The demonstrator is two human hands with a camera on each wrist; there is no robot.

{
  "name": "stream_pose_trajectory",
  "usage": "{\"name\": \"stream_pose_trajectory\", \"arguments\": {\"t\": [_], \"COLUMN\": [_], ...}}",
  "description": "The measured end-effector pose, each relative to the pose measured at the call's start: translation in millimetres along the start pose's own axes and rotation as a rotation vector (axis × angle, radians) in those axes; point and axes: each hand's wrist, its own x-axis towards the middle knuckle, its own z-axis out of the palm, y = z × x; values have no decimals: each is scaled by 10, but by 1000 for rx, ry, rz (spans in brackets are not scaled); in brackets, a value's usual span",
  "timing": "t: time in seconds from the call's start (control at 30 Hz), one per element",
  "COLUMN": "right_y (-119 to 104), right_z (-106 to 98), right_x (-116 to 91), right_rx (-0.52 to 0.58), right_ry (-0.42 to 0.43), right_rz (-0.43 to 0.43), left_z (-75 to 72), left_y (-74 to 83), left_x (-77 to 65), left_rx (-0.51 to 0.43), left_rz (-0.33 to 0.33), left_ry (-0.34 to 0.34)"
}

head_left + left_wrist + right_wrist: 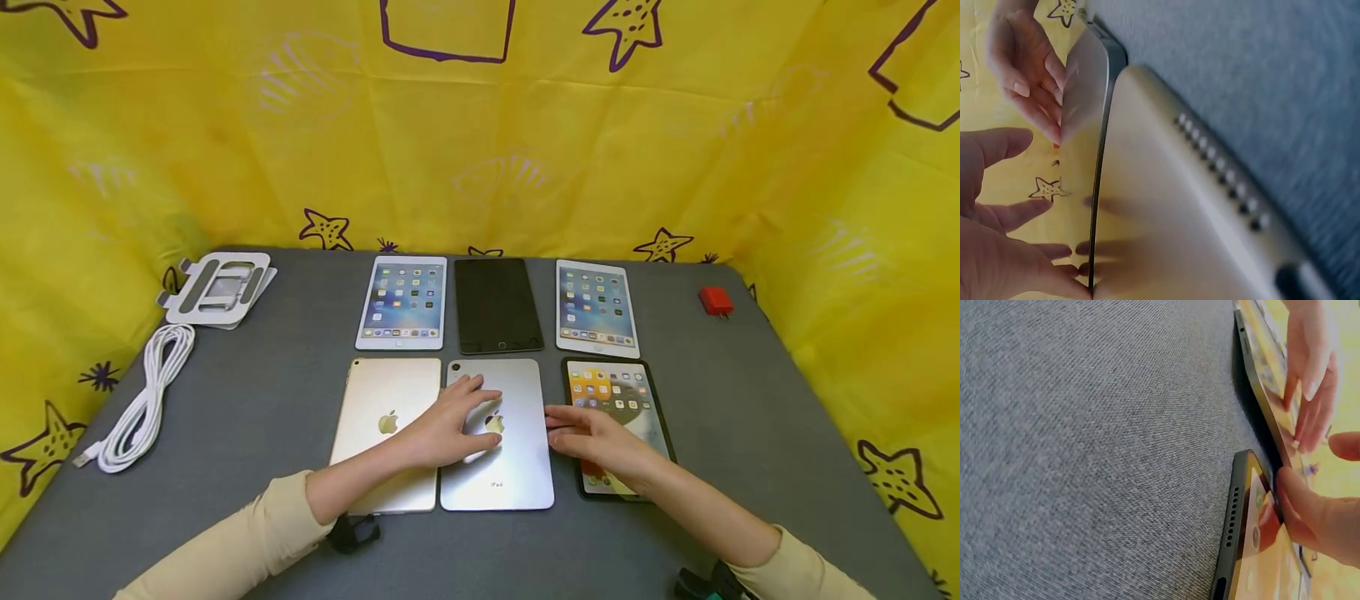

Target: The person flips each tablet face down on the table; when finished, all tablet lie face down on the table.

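Observation:
My left hand [450, 421] is spread over a silver tablet [517, 475] lying back side up, the logo showing between thumb and fingers. In the left wrist view its fingers look loosely extended, and I cannot tell whether they touch the metal. My right hand [600, 442] meets that tablet's right edge with its fingertips, reaching across a dark-framed tablet [633, 417] with a lit screen. In the right wrist view a shadow darkens the underside of the silver tablet [1266, 403]; whether it is raised is unclear. A gold tablet [390, 392], also back up, lies under my left forearm.
Behind are a white tablet [402, 302], a black tablet [497, 304] and another white tablet [596, 307]. At left lie a white folding stand [221, 287] and a coiled white cable [146, 400]; at right, a red charger plug [715, 301]. Yellow cloth [480, 150] encloses the grey table.

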Motion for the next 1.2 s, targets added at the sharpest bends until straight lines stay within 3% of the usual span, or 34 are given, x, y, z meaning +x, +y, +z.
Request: {"name": "stream_pose_trajectory", "arguments": {"t": [0.3, 0.57, 0.87, 1.0, 1.2], "right_y": [-38, -47, -31, -16, 9], "right_z": [21, 33, 3, 14, 13], "right_x": [-24, -33, -21, -10, 1], "right_rx": [-90, -166, -244, -202, -138], "right_ry": [-10, 31, 54, 51, 40], "right_rz": [-18, -14, -54, -64, -57], "left_z": [-43, -64, -60, -60, -83], "left_y": [12, 40, -6, -9, 69], "left_x": [10, 11, -9, -62, -166], "left_rx": [-139, -172, -201, -229, -338], "left_rz": [-136, -165, -181, -196, -288], "left_ry": [121, 153, 175, 159, 106]}}
